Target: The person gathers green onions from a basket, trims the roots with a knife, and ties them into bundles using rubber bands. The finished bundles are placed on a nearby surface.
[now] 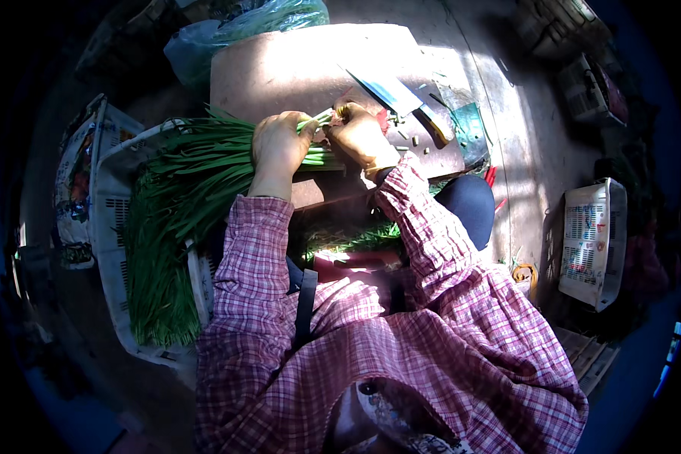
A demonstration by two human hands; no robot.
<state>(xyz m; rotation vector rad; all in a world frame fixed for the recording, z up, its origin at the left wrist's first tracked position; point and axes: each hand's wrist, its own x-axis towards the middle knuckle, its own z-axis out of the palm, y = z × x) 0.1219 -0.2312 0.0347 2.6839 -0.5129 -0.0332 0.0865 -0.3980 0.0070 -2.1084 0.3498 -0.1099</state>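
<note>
My left hand (281,142) is wrapped over a bunch of long green chives (221,147), pressing it down at the near left edge of a board (249,74). The pale stalk ends point right. My right hand (363,133) has its fingers curled at those stalk ends, and the upper stalks run into its fingertips; its grip is partly hidden. Just past the right hand is a small red piece (382,120), not clear in kind. A cleaver (389,91) lies on the board, its dark-and-yellow handle (436,125) towards the right. Short cut stalk ends (415,140) are scattered below it.
On my left, a white plastic crate (110,284) holds a thick heap of chives (159,284). A clear plastic bag (267,22) of greens sits behind the board. Green trimmings (357,235) lie below the board, between my knees. Another white crate (587,244) stands on the floor at right.
</note>
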